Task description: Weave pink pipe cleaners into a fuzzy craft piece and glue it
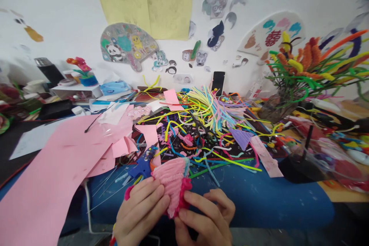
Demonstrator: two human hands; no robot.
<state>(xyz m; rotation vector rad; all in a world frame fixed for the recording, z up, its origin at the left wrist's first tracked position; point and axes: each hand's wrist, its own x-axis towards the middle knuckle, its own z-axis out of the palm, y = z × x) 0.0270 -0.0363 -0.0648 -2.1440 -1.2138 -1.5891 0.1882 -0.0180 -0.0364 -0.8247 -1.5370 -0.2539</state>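
Between my two hands, near the table's front edge, is a pink pipe-cleaner triangle [172, 178] with a light blue corner at the top and fuzzy magenta trim down its right side. My left hand [141, 209] grips its left side, fingers laid across the front. The fingers of my right hand [206, 215] pinch the magenta trim [184, 196] at the lower right. More magenta fuzz shows beside my left hand. Just behind the triangle lies a blue hot glue gun [143, 165], its orange part partly hidden by the piece.
Loose pipe cleaners [211, 109] cover the table's middle, with scissors [198, 132] among them. Large pink sheets [54, 169] spread over the left. A purple pipe-cleaner piece [242, 137] lies right of centre. A vase [276, 103] of pipe-cleaner flowers and a black stand [300, 167] are at right.
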